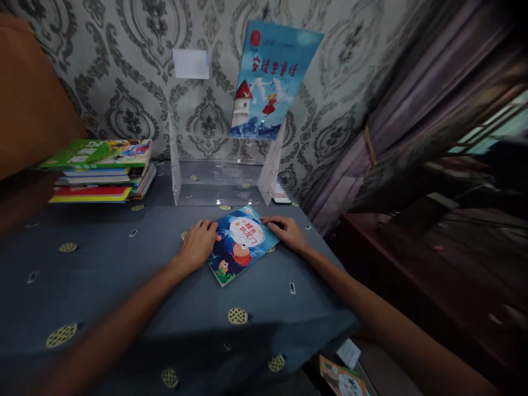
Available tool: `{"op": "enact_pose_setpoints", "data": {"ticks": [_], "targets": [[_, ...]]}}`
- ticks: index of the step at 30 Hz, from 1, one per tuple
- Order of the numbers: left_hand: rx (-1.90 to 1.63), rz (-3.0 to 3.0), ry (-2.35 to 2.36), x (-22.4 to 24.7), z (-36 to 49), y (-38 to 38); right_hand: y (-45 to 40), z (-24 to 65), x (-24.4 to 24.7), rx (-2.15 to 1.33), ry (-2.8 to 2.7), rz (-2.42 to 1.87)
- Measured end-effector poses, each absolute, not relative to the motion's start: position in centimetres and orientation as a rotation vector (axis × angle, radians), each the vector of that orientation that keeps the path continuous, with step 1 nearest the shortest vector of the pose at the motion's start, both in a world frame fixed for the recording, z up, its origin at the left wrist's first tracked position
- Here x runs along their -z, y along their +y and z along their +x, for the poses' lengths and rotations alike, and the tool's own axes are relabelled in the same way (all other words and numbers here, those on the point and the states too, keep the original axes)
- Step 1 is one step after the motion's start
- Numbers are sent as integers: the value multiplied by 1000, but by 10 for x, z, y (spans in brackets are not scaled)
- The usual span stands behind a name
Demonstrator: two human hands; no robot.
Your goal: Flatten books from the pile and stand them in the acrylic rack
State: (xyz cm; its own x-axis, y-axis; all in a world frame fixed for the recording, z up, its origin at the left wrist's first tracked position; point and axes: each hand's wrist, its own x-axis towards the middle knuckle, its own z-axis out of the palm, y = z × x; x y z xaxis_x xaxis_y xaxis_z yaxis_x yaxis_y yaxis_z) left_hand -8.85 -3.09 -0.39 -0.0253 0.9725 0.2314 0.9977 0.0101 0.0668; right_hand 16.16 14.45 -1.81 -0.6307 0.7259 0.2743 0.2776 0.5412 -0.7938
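**Bare forearms foremost; both hands at a blue picture book**

Left forearm (136,308) enters from 7 o'clock, right forearm (371,297) from 4 o'clock. Clock readings below are taken from the picture book (241,246), which lies flat and angled on the dark tablecloth (157,297), cover up.

Left to right:
- Book stack (99,170), 10 o'clock, green cover on top.
- Left hand (196,245), 9 o'clock: fingers bent, touching the book's left edge. Whether they grip it: cannot tell.
- Clear stand (220,193), near 12 o'clock, just beyond the book and apart from it. White card (192,64) above its left side.
- Blue storybook (258,118), upright and tilted at the stand's upper right, toward 12 to 1 o'clock; support unclear.
- Right hand (289,232), between 2 and 3 o'clock: fingertips at the book's right edge; pinched or merely resting, cannot tell.
- Purple curtain (388,104), toward 2 o'clock.
- Orange-toned book (342,379), 5 o'clock, below the table edge, partly hidden.
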Motion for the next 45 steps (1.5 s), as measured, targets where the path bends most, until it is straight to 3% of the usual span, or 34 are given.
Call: {"op": "enact_pose_setpoints", "data": {"ticks": [14,26,36,45], "targets": [[444,-2551,-1713,12,-118,1,114,191,12,-877,-2086,-1054],[293,-2513,-1707,-12,28,-24,157,172,18,-984,-2286,-635],[-115,-2419,-1707,-17,44,-26,159,170,32,-1121,-2160,-577],[7,-2335,-1893,-29,54,-36,127,197,29,-1226,-2065,-569]]}}
